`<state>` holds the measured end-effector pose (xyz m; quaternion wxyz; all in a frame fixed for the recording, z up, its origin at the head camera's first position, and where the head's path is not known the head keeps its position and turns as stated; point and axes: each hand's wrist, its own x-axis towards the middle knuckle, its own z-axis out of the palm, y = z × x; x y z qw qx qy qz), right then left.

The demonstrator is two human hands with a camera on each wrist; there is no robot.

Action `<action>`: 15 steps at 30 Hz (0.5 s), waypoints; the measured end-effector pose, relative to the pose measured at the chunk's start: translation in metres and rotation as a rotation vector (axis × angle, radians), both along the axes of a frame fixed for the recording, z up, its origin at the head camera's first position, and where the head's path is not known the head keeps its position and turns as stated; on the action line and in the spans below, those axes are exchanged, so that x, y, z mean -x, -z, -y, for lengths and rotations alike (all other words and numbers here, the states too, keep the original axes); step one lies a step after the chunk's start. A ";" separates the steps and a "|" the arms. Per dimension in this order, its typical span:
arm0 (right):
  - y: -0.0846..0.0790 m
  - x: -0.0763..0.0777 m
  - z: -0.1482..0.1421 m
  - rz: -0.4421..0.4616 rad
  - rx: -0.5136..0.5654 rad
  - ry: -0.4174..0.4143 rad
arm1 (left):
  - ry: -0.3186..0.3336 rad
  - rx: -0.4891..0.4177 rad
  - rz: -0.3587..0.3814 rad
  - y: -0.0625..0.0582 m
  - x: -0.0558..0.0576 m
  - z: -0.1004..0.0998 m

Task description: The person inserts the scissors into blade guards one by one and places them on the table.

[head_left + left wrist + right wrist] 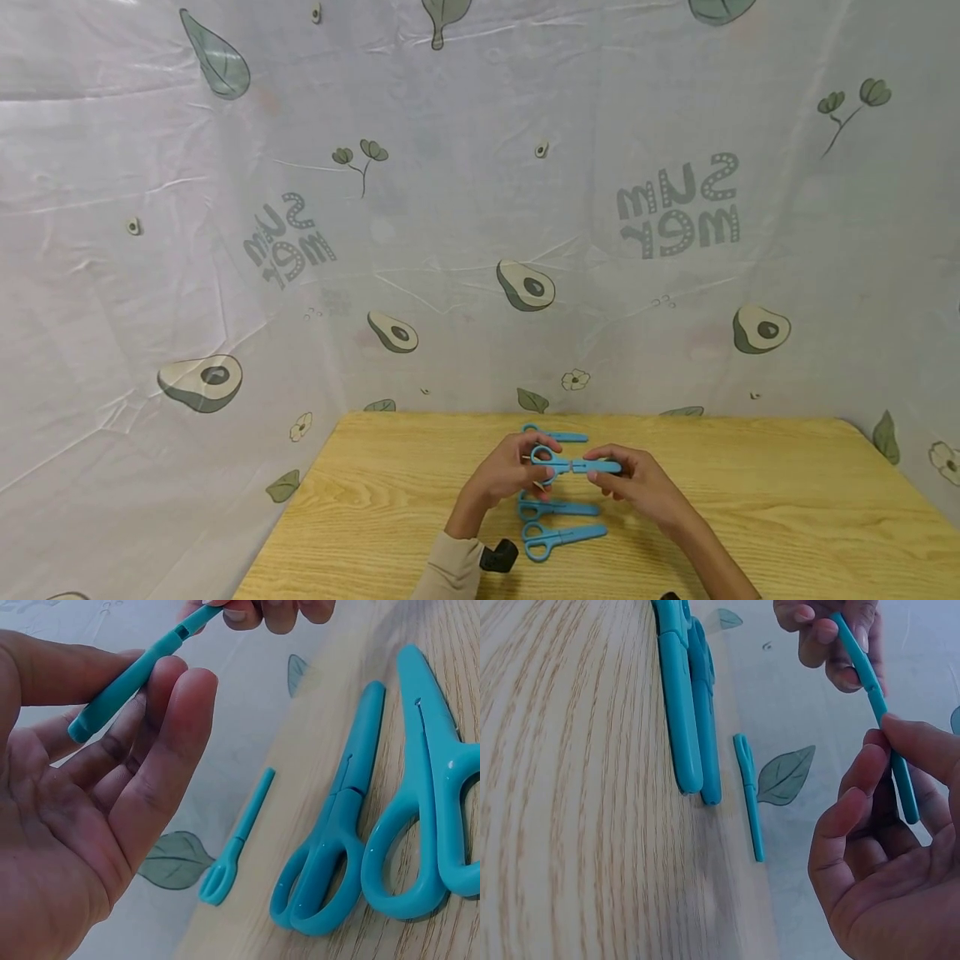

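A pair of blue scissors (558,463) is held level above the table between both hands in the head view. My left hand (504,472) pinches its finger loops between thumb and fingers; the left wrist view shows the handle (124,694) edge-on. My right hand (641,483) grips the blue blade cover (901,784) at the other end, thumb against fingers. A narrow break shows between handle and cover. Two similar covered scissors, the nearer pair (551,537) and another pair (570,508), lie below the hands. A third pair (570,437) lies beyond them, partly behind the left hand.
The wood-grain table (375,500) ends at a pale printed sheet (450,208) hanging behind it and at the left. A black wrist device (499,556) sits at the left sleeve (450,562).
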<state>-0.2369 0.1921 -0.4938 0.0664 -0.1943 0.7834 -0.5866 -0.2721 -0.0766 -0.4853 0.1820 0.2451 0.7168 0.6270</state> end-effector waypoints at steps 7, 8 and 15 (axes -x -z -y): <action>-0.002 0.000 0.001 0.037 -0.001 -0.004 | 0.000 0.029 -0.010 -0.003 0.000 0.001; -0.002 0.000 0.000 0.042 -0.001 -0.004 | 0.002 0.034 -0.012 -0.003 0.000 0.001; -0.001 -0.001 0.000 0.061 -0.019 -0.002 | 0.000 0.056 -0.038 -0.002 0.000 0.001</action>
